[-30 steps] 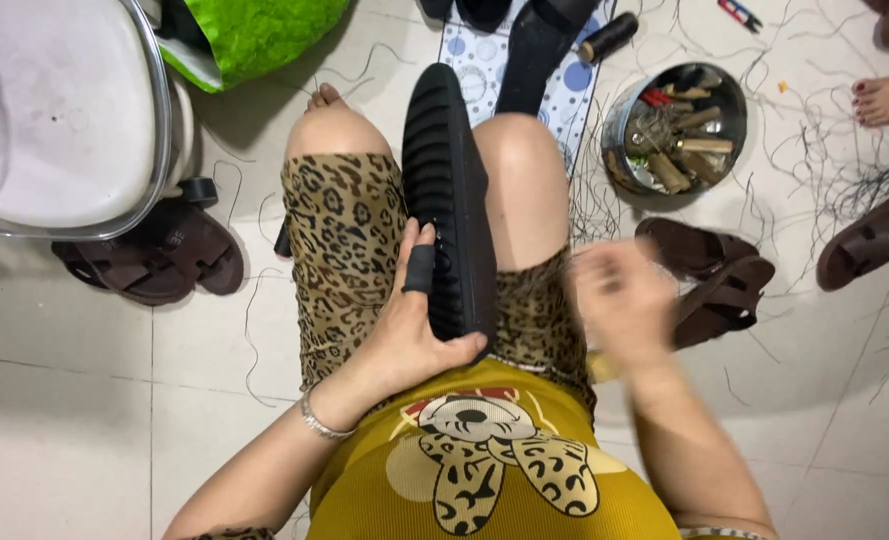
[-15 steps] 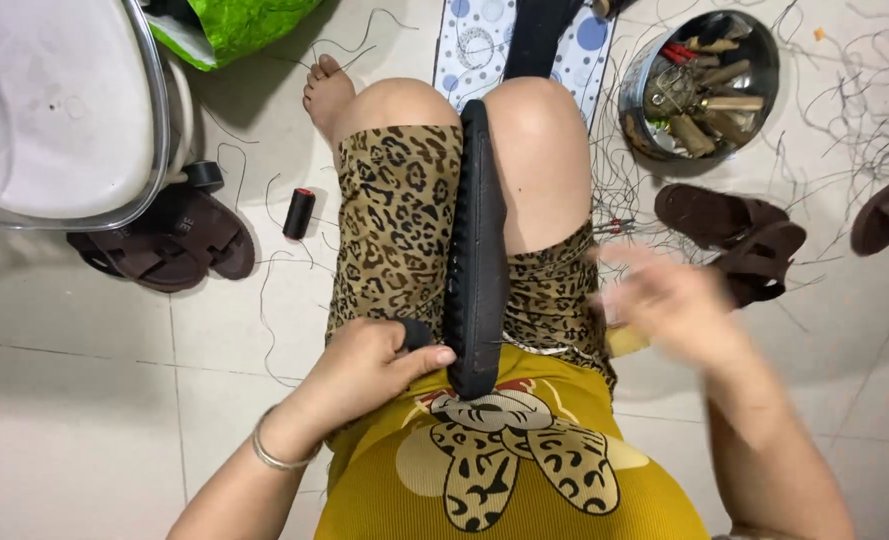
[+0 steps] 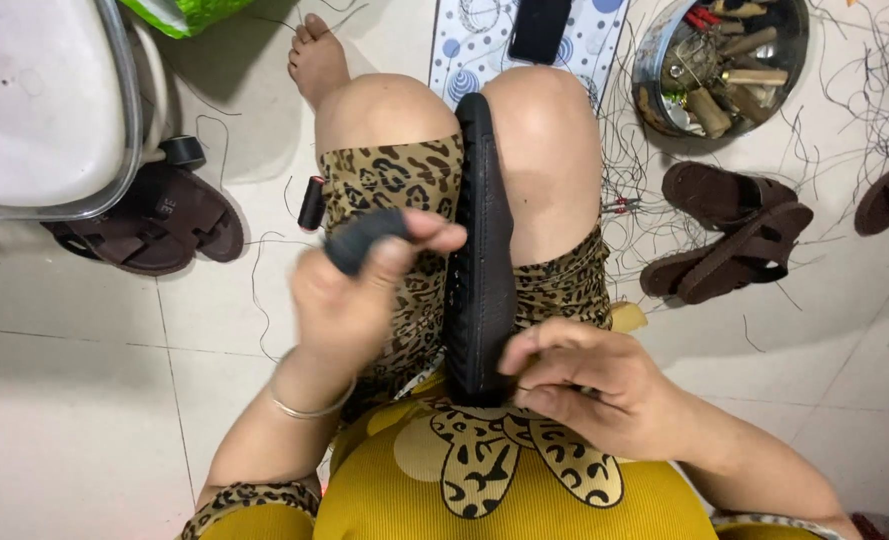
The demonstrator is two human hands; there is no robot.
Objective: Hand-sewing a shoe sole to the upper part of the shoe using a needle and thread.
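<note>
Head view: left hand (image 3: 349,300) grips dark strap (image 3: 364,238); right hand (image 3: 584,385) holds black sole (image 3: 479,260).

A sole (image 3: 481,250) lies along the lap, between the knees. The right hand (image 3: 589,385) sits at its near end, the left hand (image 3: 359,290) to its left. A bowl of tools (image 3: 719,60) stands on the floor at the far right, with sandals (image 3: 724,235) nearer, right of the knees.
</note>
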